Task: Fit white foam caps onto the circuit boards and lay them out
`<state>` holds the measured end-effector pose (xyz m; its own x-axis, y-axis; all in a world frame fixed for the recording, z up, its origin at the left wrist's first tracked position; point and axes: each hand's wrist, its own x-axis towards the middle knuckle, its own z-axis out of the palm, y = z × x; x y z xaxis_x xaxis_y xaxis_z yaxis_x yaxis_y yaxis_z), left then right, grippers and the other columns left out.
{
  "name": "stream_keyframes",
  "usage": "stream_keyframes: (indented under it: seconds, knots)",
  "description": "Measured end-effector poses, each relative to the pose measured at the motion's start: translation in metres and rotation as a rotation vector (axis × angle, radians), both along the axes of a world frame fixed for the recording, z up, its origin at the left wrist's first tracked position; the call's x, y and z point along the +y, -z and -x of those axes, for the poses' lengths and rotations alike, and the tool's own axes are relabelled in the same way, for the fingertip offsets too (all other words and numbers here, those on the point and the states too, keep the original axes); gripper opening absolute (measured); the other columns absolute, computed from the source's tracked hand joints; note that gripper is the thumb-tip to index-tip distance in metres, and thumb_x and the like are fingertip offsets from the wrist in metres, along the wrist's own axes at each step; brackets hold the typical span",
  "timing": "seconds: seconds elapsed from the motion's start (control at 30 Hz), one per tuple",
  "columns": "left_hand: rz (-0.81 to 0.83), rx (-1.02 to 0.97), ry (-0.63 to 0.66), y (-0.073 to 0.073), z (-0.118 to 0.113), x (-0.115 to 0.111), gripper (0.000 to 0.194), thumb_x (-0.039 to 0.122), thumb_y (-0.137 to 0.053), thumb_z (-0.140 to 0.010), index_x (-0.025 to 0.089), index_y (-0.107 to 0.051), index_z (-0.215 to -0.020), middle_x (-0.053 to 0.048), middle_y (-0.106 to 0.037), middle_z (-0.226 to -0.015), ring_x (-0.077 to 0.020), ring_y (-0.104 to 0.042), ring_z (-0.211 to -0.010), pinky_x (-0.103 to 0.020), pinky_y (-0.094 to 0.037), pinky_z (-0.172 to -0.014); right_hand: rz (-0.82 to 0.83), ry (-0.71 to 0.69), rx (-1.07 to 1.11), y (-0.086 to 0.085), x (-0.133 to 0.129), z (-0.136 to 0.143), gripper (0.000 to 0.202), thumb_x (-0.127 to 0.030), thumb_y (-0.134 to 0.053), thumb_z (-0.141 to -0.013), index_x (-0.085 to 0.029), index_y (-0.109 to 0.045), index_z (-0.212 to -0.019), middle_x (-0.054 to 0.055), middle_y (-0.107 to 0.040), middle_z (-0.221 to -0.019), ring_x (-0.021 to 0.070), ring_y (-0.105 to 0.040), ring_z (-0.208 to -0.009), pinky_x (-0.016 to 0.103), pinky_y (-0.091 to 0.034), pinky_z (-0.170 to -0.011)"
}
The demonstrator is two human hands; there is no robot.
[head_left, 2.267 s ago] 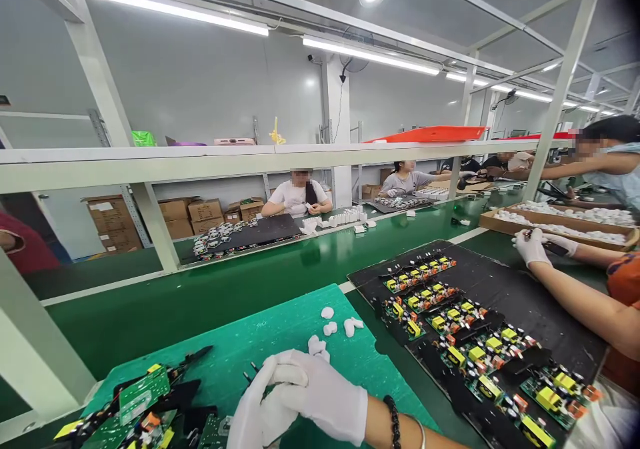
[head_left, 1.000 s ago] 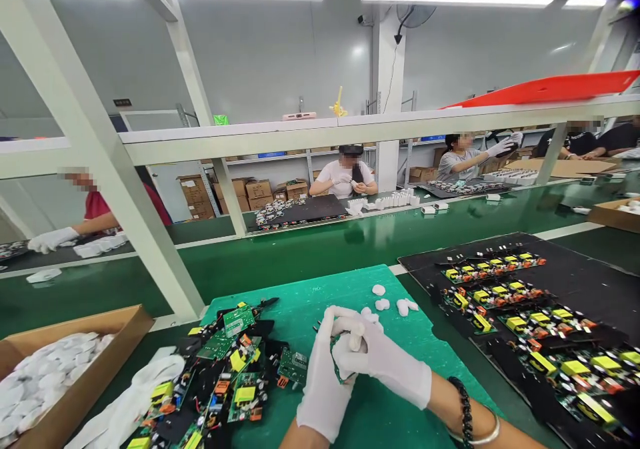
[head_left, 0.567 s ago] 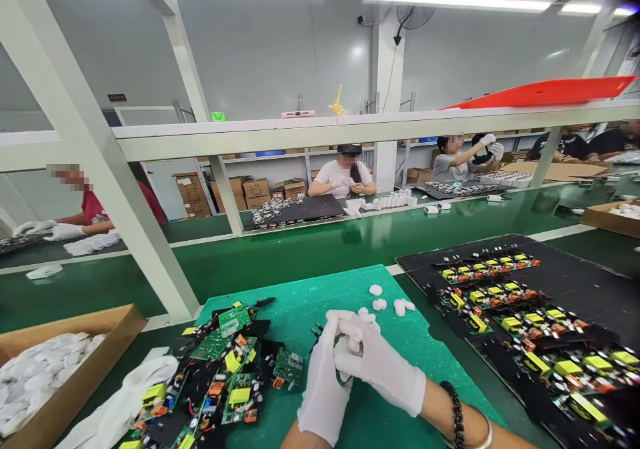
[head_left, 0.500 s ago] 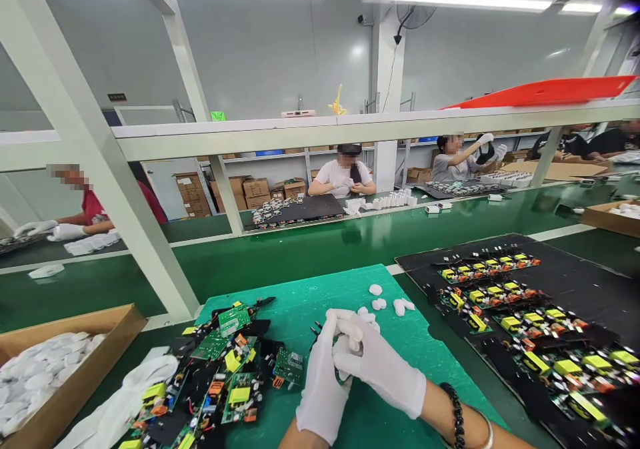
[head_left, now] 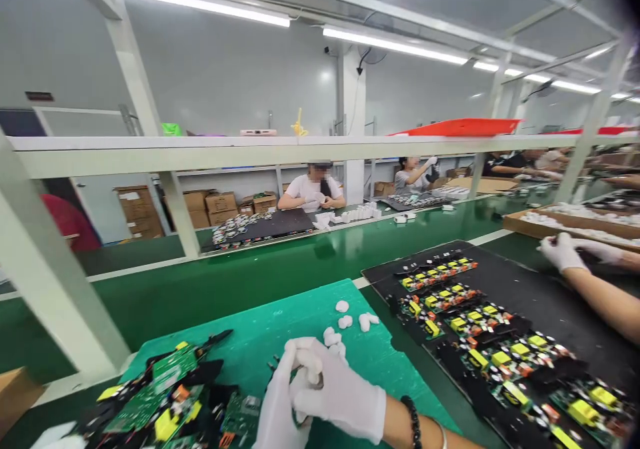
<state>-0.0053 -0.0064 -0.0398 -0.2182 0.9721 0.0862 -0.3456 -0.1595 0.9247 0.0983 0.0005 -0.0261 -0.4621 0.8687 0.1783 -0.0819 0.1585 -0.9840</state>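
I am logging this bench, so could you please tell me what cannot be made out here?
- What the left hand and right hand hold: hidden by the clasped gloves.
- Pile of circuit boards: cut off by the bottom edge.
- Cardboard box: cut off by the left edge.
- Small white pieces: too small to identify.

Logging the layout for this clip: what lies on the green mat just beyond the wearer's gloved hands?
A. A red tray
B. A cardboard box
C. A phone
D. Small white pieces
D: a few small white pieces lie loose on the green mat just past the hands.
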Motion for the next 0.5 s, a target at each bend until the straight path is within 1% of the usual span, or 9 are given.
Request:
stream_keyframes:
  seconds: [0.07, 0.1, 0.13, 0.23, 0.27, 0.3, 0.4, 0.43, 0.5]
  knots:
    - [-0.010, -0.019, 0.019, 0.005, -0.002, 0.008, 0.024, 0.016, -0.062, -0.046, 0.019, -0.060, -0.070, -0.001, -0.057, -0.059, -0.0177, -0.052, -0.060, -0.024, -0.042, -0.050, 0.047, -0.081, 0.022, -0.002, 0.001, -0.002, 0.056, -0.004, -0.054, -0.052, -0.020, -0.046, -0.106, -0.008, -0.041, -0.066, 0.0051, -0.036, -0.053, 0.015, -0.030, -0.047]
    - [-0.008, -0.027, 0.031, 0.007, -0.003, 0.011, 0.022, 0.017, -0.062, -0.046, 0.019, -0.059, -0.068, -0.001, -0.056, -0.056, -0.0174, -0.051, -0.058, -0.024, -0.041, -0.049, 0.049, -0.090, 0.014, -0.003, 0.002, -0.002, 0.056, -0.004, -0.056, -0.051, -0.020, -0.047, -0.104, -0.008, -0.040, -0.067, 0.0046, -0.034, -0.052, 0.015, -0.029, -0.046]
    - [0.002, -0.037, 0.045, 0.008, -0.003, 0.013, 0.019, 0.019, -0.062, -0.047, 0.018, -0.058, -0.066, 0.000, -0.054, -0.053, -0.0170, -0.050, -0.055, -0.024, -0.040, -0.048, 0.036, -0.072, -0.009, -0.003, 0.001, -0.002, 0.057, -0.004, -0.058, -0.050, -0.021, -0.049, -0.103, -0.009, -0.039, -0.067, 0.0042, -0.033, -0.051, 0.015, -0.027, -0.045]
    - [0.046, -0.090, 0.105, 0.013, -0.003, 0.015, 0.015, 0.024, -0.064, -0.047, 0.017, -0.055, -0.058, 0.001, -0.048, -0.047, -0.0148, -0.046, -0.048, -0.026, -0.039, -0.045, -0.023, 0.047, -0.085, -0.001, 0.001, -0.003, 0.059, -0.003, -0.061, -0.049, -0.022, -0.050, -0.105, -0.009, -0.036, -0.066, 0.0047, -0.029, -0.051, 0.016, -0.025, -0.045]
    - [0.053, -0.106, 0.118, 0.015, -0.003, 0.016, 0.016, 0.026, -0.064, -0.047, 0.017, -0.054, -0.056, 0.001, -0.048, -0.047, -0.0141, -0.045, -0.047, -0.026, -0.039, -0.045, -0.023, 0.051, -0.087, 0.000, 0.001, -0.003, 0.061, -0.004, -0.062, -0.049, -0.022, -0.050, -0.106, -0.008, -0.036, -0.066, 0.0052, -0.030, -0.053, 0.016, -0.027, -0.046]
    - [0.050, -0.116, 0.126, 0.017, -0.002, 0.015, 0.017, 0.026, -0.064, -0.047, 0.017, -0.054, -0.057, 0.001, -0.049, -0.047, -0.0136, -0.044, -0.046, -0.026, -0.039, -0.045, -0.011, 0.022, -0.072, 0.001, 0.002, -0.004, 0.062, -0.005, -0.062, -0.049, -0.022, -0.049, -0.107, -0.008, -0.038, -0.067, 0.0058, -0.033, -0.055, 0.016, -0.029, -0.048]
    - [0.040, -0.086, 0.102, 0.020, 0.003, 0.012, 0.023, 0.022, -0.064, -0.045, 0.016, -0.059, -0.066, 0.000, -0.053, -0.050, -0.0130, -0.045, -0.046, -0.024, -0.037, -0.044, 0.072, -0.132, 0.011, 0.003, 0.005, -0.005, 0.058, -0.006, -0.061, -0.052, -0.022, -0.049, -0.107, -0.006, -0.049, -0.076, 0.0089, -0.045, -0.064, 0.018, -0.037, -0.056]
    - [0.054, -0.053, 0.088, 0.020, 0.005, 0.010, 0.028, 0.018, -0.064, -0.044, 0.016, -0.061, -0.071, 0.000, -0.055, -0.052, -0.0129, -0.046, -0.047, -0.023, -0.037, -0.043, 0.092, -0.148, 0.028, 0.003, 0.005, -0.005, 0.057, -0.006, -0.060, -0.052, -0.022, -0.049, -0.106, -0.005, -0.051, -0.077, 0.0099, -0.048, -0.065, 0.019, -0.039, -0.057]
    - [0.098, 0.018, 0.068, 0.018, 0.010, 0.006, 0.035, 0.013, -0.064, -0.043, 0.017, -0.063, -0.078, -0.001, -0.059, -0.057, -0.0130, -0.047, -0.049, -0.022, -0.037, -0.043, 0.083, -0.093, 0.034, 0.003, 0.005, -0.005, 0.054, -0.004, -0.058, -0.052, -0.021, -0.050, -0.102, -0.005, -0.052, -0.075, 0.0106, -0.050, -0.064, 0.020, -0.040, -0.057]
